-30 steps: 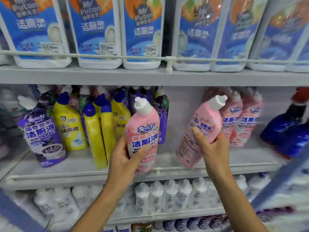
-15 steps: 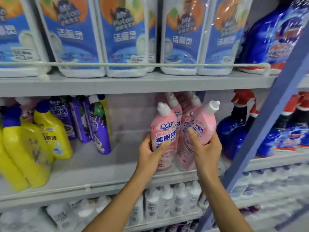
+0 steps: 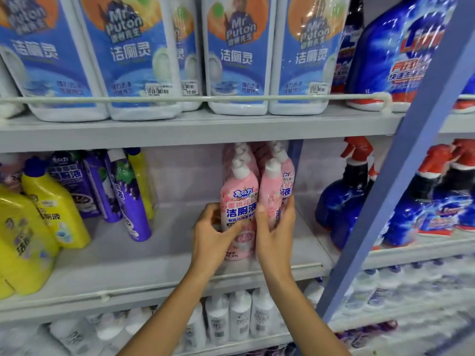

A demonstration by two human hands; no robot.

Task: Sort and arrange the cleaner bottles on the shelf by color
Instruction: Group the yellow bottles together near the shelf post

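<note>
Head view: your left hand (image 3: 213, 235) grips a pink bottle (image 3: 240, 191); your right hand (image 3: 276, 235) grips the second pink bottle (image 3: 272, 192) at its 3 o'clock.

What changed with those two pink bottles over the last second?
The left hand and right hand carried their pink bottles rightward, away from the yellow bottles and purple bottles, and stood them upright before the pink row. Each hand still grips its bottle. The other bottles stayed put.

The pink bottles (image 3: 240, 199) have white tops (image 3: 240, 171). The yellow bottles (image 3: 55, 211) have blue tops (image 3: 34, 166). The purple bottles (image 3: 133, 214) have a grape picture. The shelf (image 3: 144, 268) is grey.
</note>
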